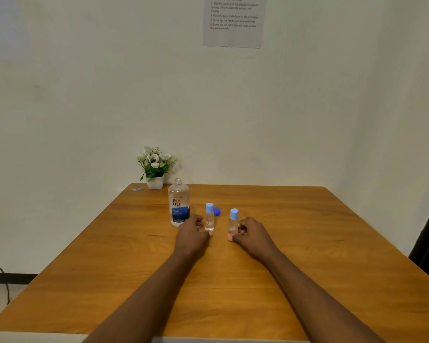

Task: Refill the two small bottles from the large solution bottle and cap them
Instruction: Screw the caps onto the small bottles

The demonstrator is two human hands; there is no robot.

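While both capped small bottles (209, 217) stand upright, each hand's (192, 233) grip looks loosely curled, seemingly holding nothing.

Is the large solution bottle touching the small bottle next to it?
Apart. The head view shows bare table between the large solution bottle and the nearer small bottle.

Smooth grained wood table (307, 243); clear glossy plastic large solution bottle (178, 204) and small bottles (209, 219)

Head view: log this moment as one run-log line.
small bottles: capped, upright | large bottle: uncapped | blue cap: on table | left hand, right hand: beside small bottles
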